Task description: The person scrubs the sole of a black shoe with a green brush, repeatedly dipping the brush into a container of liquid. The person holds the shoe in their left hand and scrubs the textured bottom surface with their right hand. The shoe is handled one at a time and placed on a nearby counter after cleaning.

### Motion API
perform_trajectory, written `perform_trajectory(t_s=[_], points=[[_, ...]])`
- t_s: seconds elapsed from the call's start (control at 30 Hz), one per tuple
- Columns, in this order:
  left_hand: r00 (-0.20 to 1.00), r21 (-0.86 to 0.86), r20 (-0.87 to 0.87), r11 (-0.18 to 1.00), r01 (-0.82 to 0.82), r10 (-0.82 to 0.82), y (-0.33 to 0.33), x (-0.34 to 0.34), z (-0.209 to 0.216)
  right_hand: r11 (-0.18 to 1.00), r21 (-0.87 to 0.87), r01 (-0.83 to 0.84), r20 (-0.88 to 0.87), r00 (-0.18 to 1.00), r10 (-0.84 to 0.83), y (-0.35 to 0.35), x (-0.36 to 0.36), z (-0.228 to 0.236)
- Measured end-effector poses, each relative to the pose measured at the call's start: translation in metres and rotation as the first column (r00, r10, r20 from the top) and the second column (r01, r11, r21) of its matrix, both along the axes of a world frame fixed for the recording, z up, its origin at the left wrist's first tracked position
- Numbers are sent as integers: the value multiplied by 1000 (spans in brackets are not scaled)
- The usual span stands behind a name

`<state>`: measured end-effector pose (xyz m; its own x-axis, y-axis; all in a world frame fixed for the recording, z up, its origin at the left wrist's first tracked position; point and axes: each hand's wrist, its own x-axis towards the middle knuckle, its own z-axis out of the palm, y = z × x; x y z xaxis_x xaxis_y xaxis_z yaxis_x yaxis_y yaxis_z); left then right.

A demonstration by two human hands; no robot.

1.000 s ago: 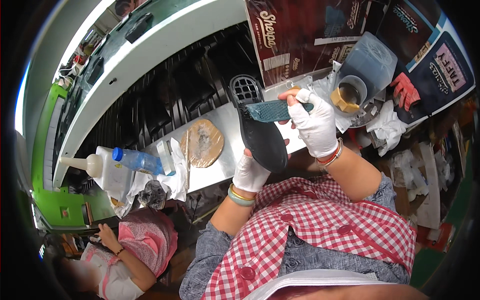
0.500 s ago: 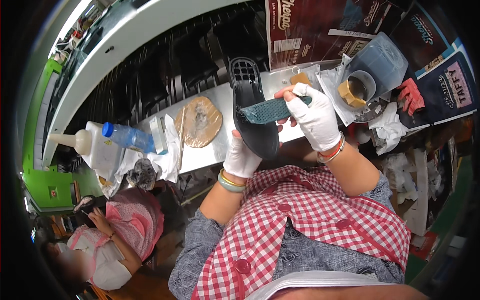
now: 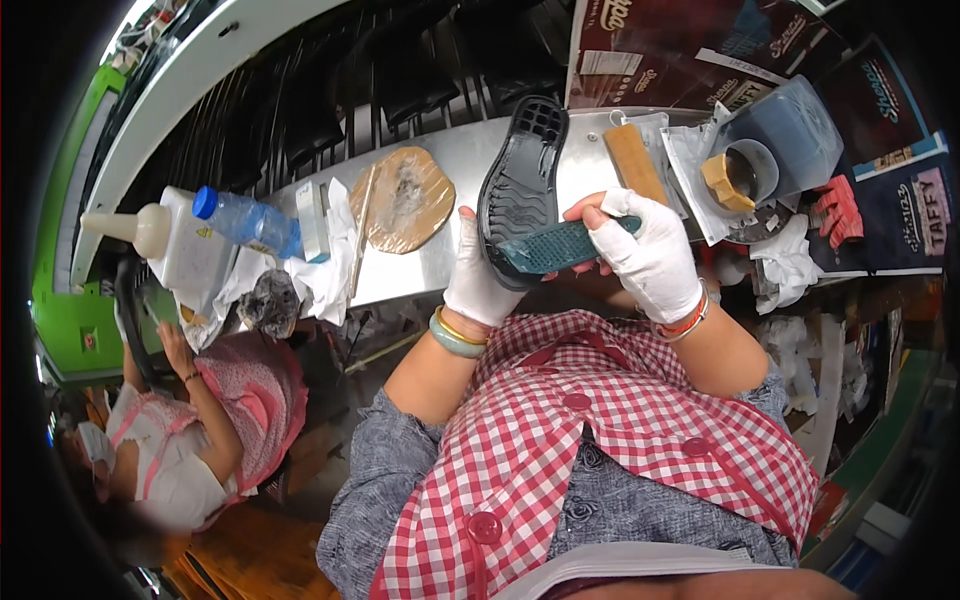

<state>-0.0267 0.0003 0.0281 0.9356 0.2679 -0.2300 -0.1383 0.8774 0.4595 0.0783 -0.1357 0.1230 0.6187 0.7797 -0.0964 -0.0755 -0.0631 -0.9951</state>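
Observation:
A black shoe sole (image 3: 520, 175), with a grid at its far end and ridges inside, stands tilted in front of me. My left hand (image 3: 477, 280), in a white fingerless glove, is closed around its near end from the left. Lying across that near end is a flat teal tool (image 3: 565, 247) with a dotted surface. My right hand (image 3: 650, 255), gloved likewise, pinches the tool's right end between thumb and fingers. Whether the tool has bristles underneath is hidden.
On the metal bench (image 3: 400, 278) lie a plastic-wrapped round pad (image 3: 405, 200), a blue-capped bottle (image 3: 245, 222) and a white nozzle bottle (image 3: 180, 240). A tan block (image 3: 634, 163), a cup of dark liquid (image 3: 750, 172) and a red glove (image 3: 838, 212) are at right. A co-worker (image 3: 190, 440) is at left.
The sole has turned so more of its ridged inside shows. The teal tool has moved down to the sole's near end, and my right hand has shifted slightly right and down.

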Motion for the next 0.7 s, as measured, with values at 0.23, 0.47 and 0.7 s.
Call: perform_trajectory(t_s=[0.23, 0.47, 0.7], points=[[998, 2, -36, 998, 57, -57, 9, -17, -4, 980, -37, -194, -41, 980, 193, 8, 1, 2], [955, 47, 107, 961, 274, -278, 29, -22, -13, 912, -58, -406, 7, 914, 407, 34, 4, -2], [915, 67, -32, 913, 404, -402, 61, -22, -15, 875, -179, -451, 27, 886, 462, 62, -2, -2]])
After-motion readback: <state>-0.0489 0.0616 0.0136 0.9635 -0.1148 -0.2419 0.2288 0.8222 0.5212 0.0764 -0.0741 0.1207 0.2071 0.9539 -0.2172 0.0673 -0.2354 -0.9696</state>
